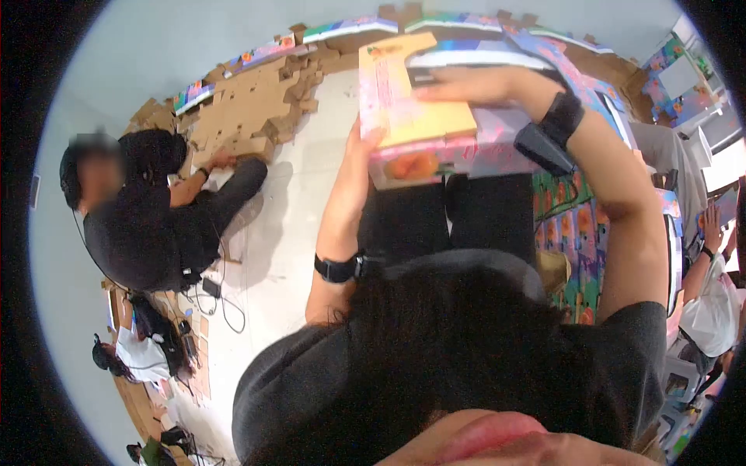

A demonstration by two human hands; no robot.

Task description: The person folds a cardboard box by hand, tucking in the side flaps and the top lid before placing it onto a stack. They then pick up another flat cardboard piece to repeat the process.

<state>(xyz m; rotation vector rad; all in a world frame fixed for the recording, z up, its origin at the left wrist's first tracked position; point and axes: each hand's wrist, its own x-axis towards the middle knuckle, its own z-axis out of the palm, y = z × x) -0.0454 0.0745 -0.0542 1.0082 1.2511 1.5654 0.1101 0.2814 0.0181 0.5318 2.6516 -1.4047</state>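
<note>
Both hands [478, 84] on a floral-printed box [458, 158]

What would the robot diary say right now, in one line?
left hand: holds flowery box | right hand: on its yellow panel | co-worker: touching brown cardboard

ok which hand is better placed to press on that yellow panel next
The right hand, I'd say: it reaches over the box with fingers at the yellow panel, while the left hand supports the box's side.
</note>
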